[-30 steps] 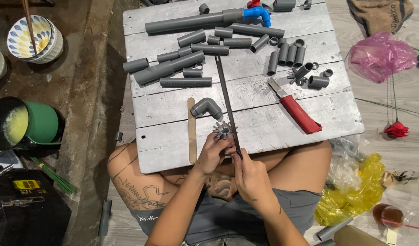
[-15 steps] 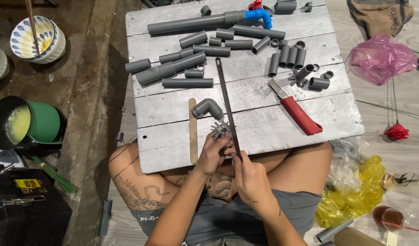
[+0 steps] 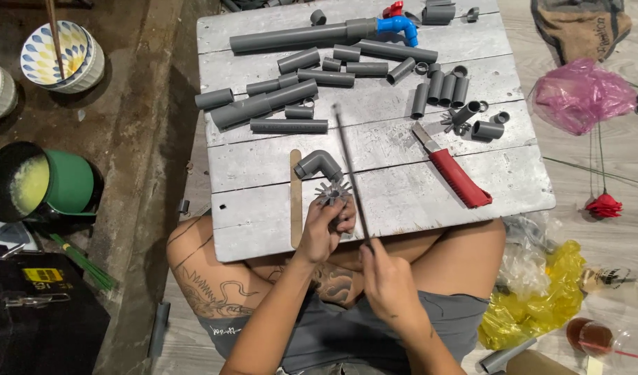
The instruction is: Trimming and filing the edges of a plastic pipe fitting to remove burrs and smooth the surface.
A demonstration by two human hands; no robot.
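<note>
Over board edge: left hand [image 3: 324, 232] pinches grey spiked fitting [image 3: 332, 194]; right hand [image 3: 386, 276] grips long dark file [image 3: 350, 170].

Grey pipe pieces [image 3: 288, 126] – red knife handle [image 3: 459, 178] – blue elbow [image 3: 397, 26] – blue-yellow patterned bowl [image 3: 61, 48].

Board [image 3: 402, 201] across lap. Pipe pieces [image 3: 312, 76] crowd far half. Elbow [image 3: 319, 164] near middle, flat stick [image 3: 295, 198] just left. Knife [image 3: 452, 169] right. Bowl [image 3: 61, 47], pot [image 3: 45, 184] on floor left; bags [image 3: 583, 87] right.
</note>
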